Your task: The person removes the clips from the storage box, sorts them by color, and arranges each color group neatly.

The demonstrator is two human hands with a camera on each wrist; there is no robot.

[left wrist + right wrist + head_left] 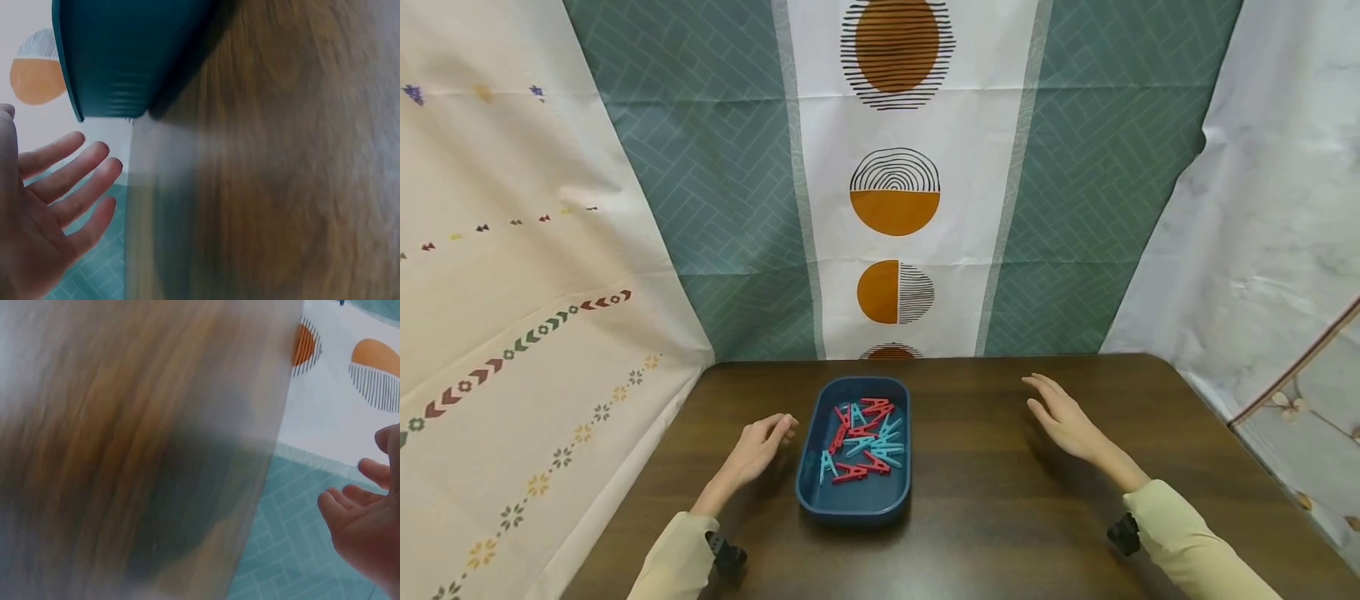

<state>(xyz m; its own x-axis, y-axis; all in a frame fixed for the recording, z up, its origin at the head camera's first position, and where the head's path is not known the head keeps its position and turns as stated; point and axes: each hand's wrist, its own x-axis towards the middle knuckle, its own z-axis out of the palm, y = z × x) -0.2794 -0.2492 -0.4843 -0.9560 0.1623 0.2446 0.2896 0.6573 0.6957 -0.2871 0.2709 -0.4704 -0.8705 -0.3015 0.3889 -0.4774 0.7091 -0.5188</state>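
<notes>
A dark blue rectangular tray stands on the table, left of its middle. Red clothespins and light blue clothespins, several of each, lie loose in it. My left hand hovers just left of the tray without touching it, fingers loosely bent and holding nothing. In the left wrist view the fingers of that hand are spread near the tray's side wall. Well to the right of the tray, my right hand is held over the table with nothing in it, its fingers relaxed.
The brown wooden table reaches back to a hanging cloth with orange circles and green bands. A patterned cream cloth borders it on the left, a pale marbled one on the right. Each wrist wears a dark device.
</notes>
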